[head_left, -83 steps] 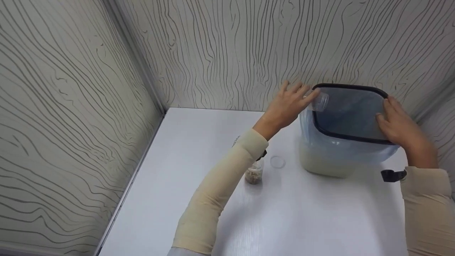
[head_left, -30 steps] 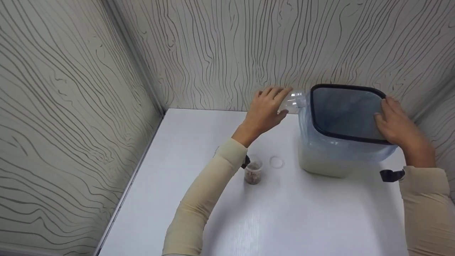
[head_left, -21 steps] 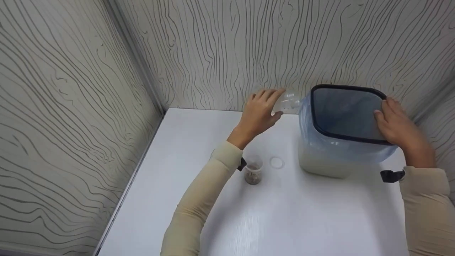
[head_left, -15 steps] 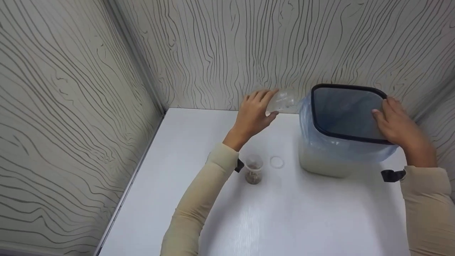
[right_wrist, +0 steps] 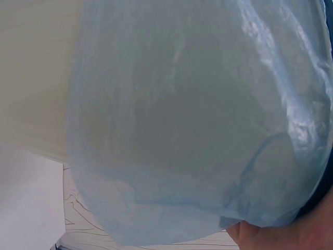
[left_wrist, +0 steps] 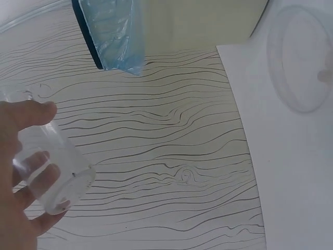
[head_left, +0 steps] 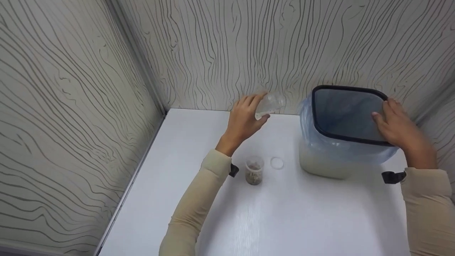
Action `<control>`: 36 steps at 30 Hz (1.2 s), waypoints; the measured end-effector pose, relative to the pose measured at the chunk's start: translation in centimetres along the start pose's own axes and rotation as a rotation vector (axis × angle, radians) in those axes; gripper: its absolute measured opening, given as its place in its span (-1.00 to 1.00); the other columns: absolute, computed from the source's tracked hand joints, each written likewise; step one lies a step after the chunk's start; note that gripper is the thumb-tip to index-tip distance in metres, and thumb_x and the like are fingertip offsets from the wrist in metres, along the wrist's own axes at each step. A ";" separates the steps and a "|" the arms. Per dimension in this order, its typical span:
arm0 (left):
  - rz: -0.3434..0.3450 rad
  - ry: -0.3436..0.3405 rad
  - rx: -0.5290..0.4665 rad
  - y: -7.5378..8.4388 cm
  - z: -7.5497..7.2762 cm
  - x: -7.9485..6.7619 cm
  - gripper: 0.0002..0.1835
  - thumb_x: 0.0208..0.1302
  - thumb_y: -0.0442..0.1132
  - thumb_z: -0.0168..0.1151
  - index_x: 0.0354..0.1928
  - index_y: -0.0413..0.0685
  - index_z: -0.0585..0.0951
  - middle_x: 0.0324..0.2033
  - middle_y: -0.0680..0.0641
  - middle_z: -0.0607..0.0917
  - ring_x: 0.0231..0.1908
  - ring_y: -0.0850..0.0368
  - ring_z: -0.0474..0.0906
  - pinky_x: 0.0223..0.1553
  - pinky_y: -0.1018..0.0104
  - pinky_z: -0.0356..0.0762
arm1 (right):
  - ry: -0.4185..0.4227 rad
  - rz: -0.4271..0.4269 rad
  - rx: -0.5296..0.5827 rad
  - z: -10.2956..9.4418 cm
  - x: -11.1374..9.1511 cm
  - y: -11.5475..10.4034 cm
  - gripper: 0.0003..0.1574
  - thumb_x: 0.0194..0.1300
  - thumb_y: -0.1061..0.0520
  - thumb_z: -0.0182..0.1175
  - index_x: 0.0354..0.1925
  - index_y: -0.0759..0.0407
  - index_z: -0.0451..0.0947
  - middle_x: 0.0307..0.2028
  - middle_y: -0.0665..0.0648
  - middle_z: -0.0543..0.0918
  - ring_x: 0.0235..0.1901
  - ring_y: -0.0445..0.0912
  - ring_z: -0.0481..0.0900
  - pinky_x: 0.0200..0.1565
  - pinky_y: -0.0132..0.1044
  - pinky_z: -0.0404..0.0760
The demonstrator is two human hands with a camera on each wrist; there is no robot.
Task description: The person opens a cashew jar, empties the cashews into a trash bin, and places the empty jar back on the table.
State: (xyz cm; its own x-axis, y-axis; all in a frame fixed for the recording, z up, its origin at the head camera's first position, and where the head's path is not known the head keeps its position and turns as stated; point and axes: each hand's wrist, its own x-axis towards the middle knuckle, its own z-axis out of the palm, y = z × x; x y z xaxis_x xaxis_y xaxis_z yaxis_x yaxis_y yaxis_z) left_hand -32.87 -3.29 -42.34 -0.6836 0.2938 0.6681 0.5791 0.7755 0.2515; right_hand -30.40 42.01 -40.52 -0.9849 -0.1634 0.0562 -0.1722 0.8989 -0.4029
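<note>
My left hand (head_left: 243, 117) holds a clear plastic jar (head_left: 271, 103) tilted on its side above the back of the table, its mouth end hidden behind the thumb in the left wrist view. A few dark specks cling near the base of this jar (left_wrist: 65, 179). My right hand (head_left: 400, 122) grips the right side of a bin (head_left: 323, 163), thumb inside the dark rim and fingers outside. A blue bag (right_wrist: 171, 130) lines the bin and hangs over its outer wall. In the right wrist view only part of the hand (right_wrist: 281, 237) shows below the bag.
A second clear jar (head_left: 254, 172) with brownish pieces stands upright on the white table (head_left: 302, 209), near my left wrist. Beside it lies a translucent ring-like lid (head_left: 277, 163). The patterned wall (head_left: 220, 53) rises directly behind the table's back edge.
My left hand has drawn the clear jar left, from over the bin's rim to beside the bin. The right hand stays on the rim.
</note>
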 end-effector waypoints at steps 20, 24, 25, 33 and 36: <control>-0.081 0.032 -0.055 -2.0 -0.3 -2.2 -0.29 0.25 -0.04 0.58 0.41 -0.01 0.57 0.19 -0.04 0.75 0.25 0.00 0.67 0.26 0.03 0.64 | 0.006 0.003 -0.014 0.1 -0.1 0.0 0.01 0.75 -0.21 -0.47 0.58 0.64 -0.41 0.58 0.69 -0.41 0.60 0.55 -0.48 0.58 0.39 -0.46; -0.087 0.039 -0.065 -2.3 -0.4 -2.5 -0.28 0.25 -0.05 0.58 0.41 -0.03 0.56 0.20 -0.04 0.74 0.24 0.02 0.67 0.24 0.05 0.64 | 0.003 0.005 -0.015 0.0 -0.1 -0.1 0.02 0.74 -0.22 -0.48 0.58 0.64 -0.42 0.58 0.68 -0.43 0.60 0.54 -0.49 0.58 0.38 -0.46; -0.087 0.041 -0.065 -2.4 -0.5 -2.5 -0.28 0.25 -0.05 0.58 0.42 -0.03 0.56 0.20 -0.03 0.74 0.23 0.03 0.67 0.24 0.05 0.64 | 0.000 0.006 -0.018 0.0 -0.1 -0.1 0.02 0.74 -0.21 -0.49 0.58 0.64 -0.42 0.58 0.68 -0.43 0.60 0.54 -0.50 0.58 0.38 -0.47; -0.091 0.064 -0.069 -2.8 -0.5 -3.1 -0.28 0.24 -0.05 0.58 0.41 -0.05 0.55 0.17 -0.03 0.75 0.16 0.06 0.69 0.19 0.12 0.66 | -0.005 0.007 -0.021 0.0 -0.1 -0.1 0.02 0.74 -0.22 -0.48 0.58 0.64 -0.42 0.58 0.68 -0.43 0.60 0.54 -0.49 0.58 0.37 -0.47; -0.102 0.063 -0.065 -3.1 -0.5 -3.5 -0.27 0.25 -0.04 0.58 0.41 -0.06 0.55 0.16 -0.03 0.75 0.13 0.07 0.70 0.17 0.14 0.67 | -0.013 0.010 -0.025 -0.1 -0.1 -0.1 0.02 0.74 -0.22 -0.49 0.57 0.65 -0.43 0.58 0.68 -0.43 0.60 0.54 -0.50 0.58 0.38 -0.46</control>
State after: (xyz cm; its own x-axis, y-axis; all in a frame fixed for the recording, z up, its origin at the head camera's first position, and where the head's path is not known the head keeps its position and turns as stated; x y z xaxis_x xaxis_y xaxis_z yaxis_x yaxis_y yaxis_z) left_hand -32.08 -6.96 -45.09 -0.7121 0.1779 0.6792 0.5372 0.7608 0.3640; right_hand -30.25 41.96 -40.44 -0.9864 -0.1592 0.0406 -0.1626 0.9104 -0.3804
